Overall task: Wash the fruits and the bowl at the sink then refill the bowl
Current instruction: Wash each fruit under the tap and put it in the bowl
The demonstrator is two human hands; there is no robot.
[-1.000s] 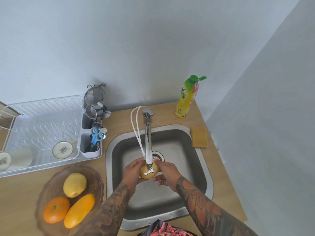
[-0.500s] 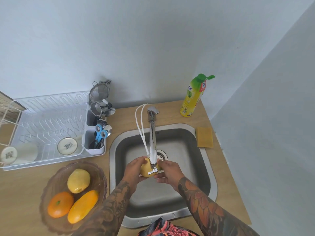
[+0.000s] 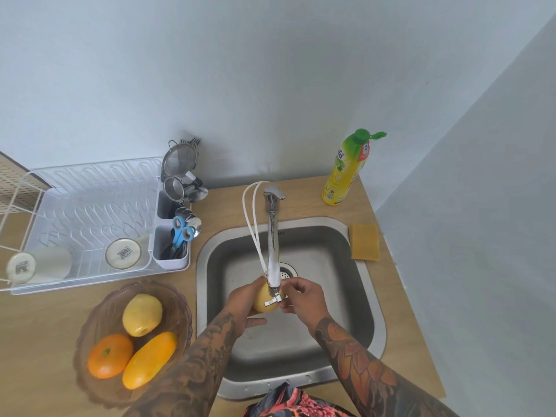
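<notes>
Over the steel sink [image 3: 343, 275], my left hand [image 3: 240, 305] grips a small yellow fruit [image 3: 261, 297] right under the tip of the faucet [image 3: 272, 236]. My right hand [image 3: 307, 299] is beside the fruit, its fingertips pinching the small lever [image 3: 271, 302] at the spout's end. No water stream is plainly visible. On the counter to the left, the brown glass bowl [image 3: 90, 326] holds a yellow lemon-like fruit [image 3: 141, 314], an orange [image 3: 109, 355] and an oblong orange-yellow fruit [image 3: 149, 359].
A white dish rack [image 3: 90, 206] with two cups stands at the back left, and a cutlery holder [image 3: 171, 248] with blue scissors hangs on its side. A yellow dish-soap bottle [image 3: 343, 176] and a yellow sponge [image 3: 365, 245] sit right of the sink. Walls close off the back and right.
My right hand has come off the yellow fruit and its fingertips have gone to the lever at the spout tip. The left hand still holds the fruit in the same place.
</notes>
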